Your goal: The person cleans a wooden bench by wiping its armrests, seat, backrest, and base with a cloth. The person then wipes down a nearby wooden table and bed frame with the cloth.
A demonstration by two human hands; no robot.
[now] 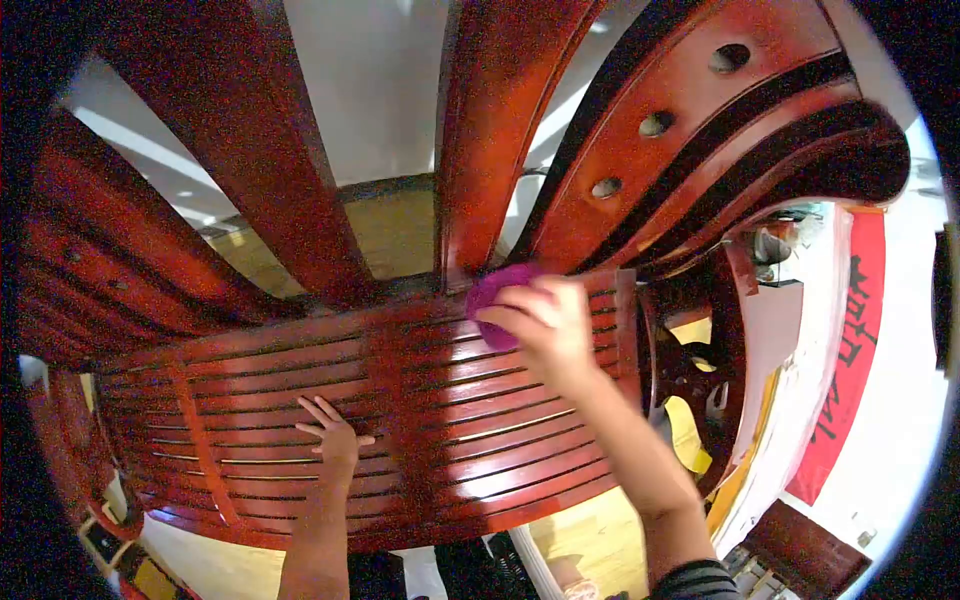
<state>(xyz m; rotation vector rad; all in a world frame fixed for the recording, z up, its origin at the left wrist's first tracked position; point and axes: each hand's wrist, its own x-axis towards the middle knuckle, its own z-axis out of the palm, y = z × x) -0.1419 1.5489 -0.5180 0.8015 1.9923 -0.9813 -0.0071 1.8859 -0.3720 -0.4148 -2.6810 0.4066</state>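
Nearest first, the left hand (338,440) lies palm down over the slatted seat (270,380), fingers spread wide and holding nothing; firm contact cannot be confirmed. Risk: should it bear weight, a fingertip could slip into a gap between slats, the cause being narrow open grooves and a glossy finish.

Further off, the right hand (545,325) is blurred, its fingers bent and closed on a purple cloth (487,295). The cloth is located at the rear of the seat, right of centre, near the foot of a backrest board (490,130). Risk: a loose fold could snag on a slat edge or in the corner where seat and board meet. Knuckles could also knock the upright, given how close the hand is to it. Grit under the cloth, if any, could scratch the polish; none is visible.

Count, near to far: hands, two; black sleeve (695,580), one in view; slatted seat, one, its slats numerous and not reliably countable; cloth, one; broad plain backrest boards, two; pierced end panels, two. The right panel (720,110) shows three round holes; the left panel (130,215) is too dim for a sure count. Beyond stands one red banner (850,330) with black lettering, not legible.
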